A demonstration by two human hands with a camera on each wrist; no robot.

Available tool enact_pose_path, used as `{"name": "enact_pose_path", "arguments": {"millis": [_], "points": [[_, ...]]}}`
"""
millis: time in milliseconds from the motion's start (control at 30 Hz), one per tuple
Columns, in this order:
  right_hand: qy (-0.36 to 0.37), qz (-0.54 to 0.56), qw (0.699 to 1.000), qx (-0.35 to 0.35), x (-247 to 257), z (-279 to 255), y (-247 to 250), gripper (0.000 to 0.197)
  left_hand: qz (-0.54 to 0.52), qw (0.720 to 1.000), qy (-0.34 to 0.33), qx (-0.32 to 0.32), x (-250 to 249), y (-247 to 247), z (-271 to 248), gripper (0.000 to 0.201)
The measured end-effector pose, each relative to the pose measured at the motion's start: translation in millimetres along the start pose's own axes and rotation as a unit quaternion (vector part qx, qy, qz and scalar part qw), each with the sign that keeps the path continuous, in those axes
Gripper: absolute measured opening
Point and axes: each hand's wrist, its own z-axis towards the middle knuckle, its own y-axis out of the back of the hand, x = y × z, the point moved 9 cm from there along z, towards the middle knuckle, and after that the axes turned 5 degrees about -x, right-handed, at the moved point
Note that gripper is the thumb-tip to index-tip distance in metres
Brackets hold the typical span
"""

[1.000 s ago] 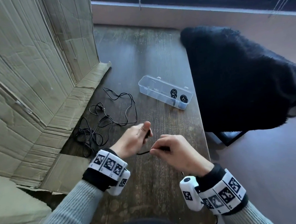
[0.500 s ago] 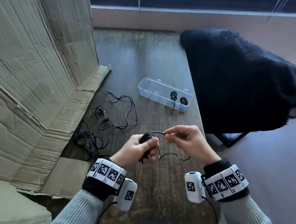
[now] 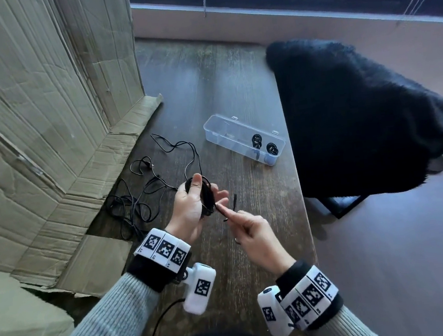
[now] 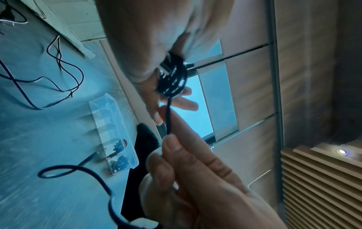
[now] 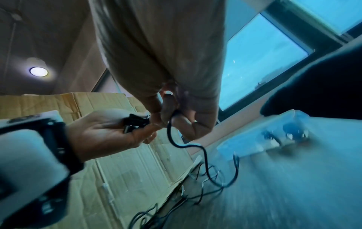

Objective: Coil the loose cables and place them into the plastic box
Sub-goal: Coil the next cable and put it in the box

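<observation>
Creased cardboard (image 3: 33, 127) leans at the left of the wooden table (image 3: 206, 87); a black fleece (image 3: 359, 115) (draped) lies right.

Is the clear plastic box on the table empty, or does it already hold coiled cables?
Partly filled: the lidless clear plastic box holds two small black coiled cables at its right end; the rest looks empty.

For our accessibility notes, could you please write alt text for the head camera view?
Over a dark wooden table, a left hand holds a small black cable coil while the right hand pinches its loose tail. A clear plastic box with two coils sits beyond; tangled cables lie beside cardboard.
</observation>
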Motion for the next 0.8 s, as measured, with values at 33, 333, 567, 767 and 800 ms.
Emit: {"name": "enact_pose_path", "arguments": {"millis": [33,333,567,767,800], "points": [[-0.012,0.016,1.0,0.018,-2,-3,-8,0.05,-0.004,1.0,-0.006,-0.008,-2,2,2,0.025],[-0.057,-0.016,0.996,0.063,2,-1,-18,0.008,0.039,0.991,-0.086,-0.092,-8,24,13,0.03],[0.068,-0.245,0.96,0.119,19,-8,-17,0.024,0.265,0.957,-0.117,0.015,5,8,12,0.027],[0.112,-0.226,0.958,0.135,46,-4,-6,0.023,0.555,0.794,-0.197,0.155,14,-22,-4,0.094],[0.114,-0.221,0.96,0.13,51,-1,0,0.022,0.54,0.801,-0.186,0.18,17,-27,-6,0.099]]}}
